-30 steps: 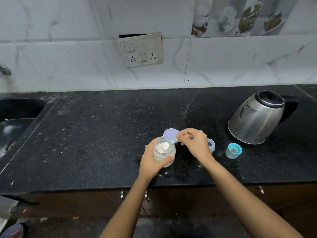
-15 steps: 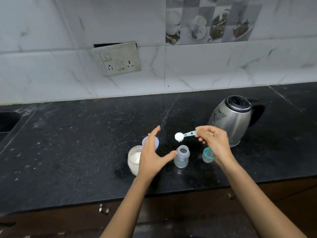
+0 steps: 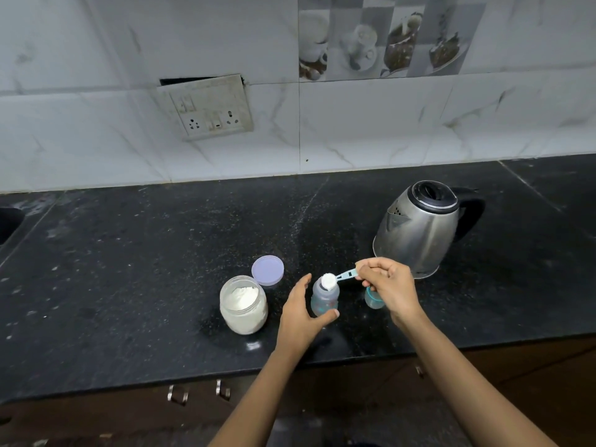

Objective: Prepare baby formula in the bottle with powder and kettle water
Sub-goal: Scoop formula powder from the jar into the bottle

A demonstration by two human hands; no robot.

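Observation:
A small clear baby bottle (image 3: 323, 300) stands open on the black counter (image 3: 129, 269). My left hand (image 3: 301, 317) curves around its left side, thumb touching its base, fingers spread. My right hand (image 3: 388, 287) pinches a blue scoop (image 3: 342, 277) heaped with white powder, held right over the bottle's mouth. An open jar of white powder (image 3: 243, 304) sits to the left, its lilac lid (image 3: 267, 270) lying behind it. A steel kettle (image 3: 419, 227) with a black lid and handle stands at the right.
The bottle's teal cap (image 3: 374, 299) sits behind my right wrist. A switchboard (image 3: 209, 108) hangs loose on the tiled wall. A sink edge (image 3: 8, 221) shows at far left. Drawer handles (image 3: 177, 395) lie below the counter's front edge.
My right hand lifted the filled scoop out of the jar and carried it over the bottle's mouth. My left hand let go of the jar and moved right to the bottle.

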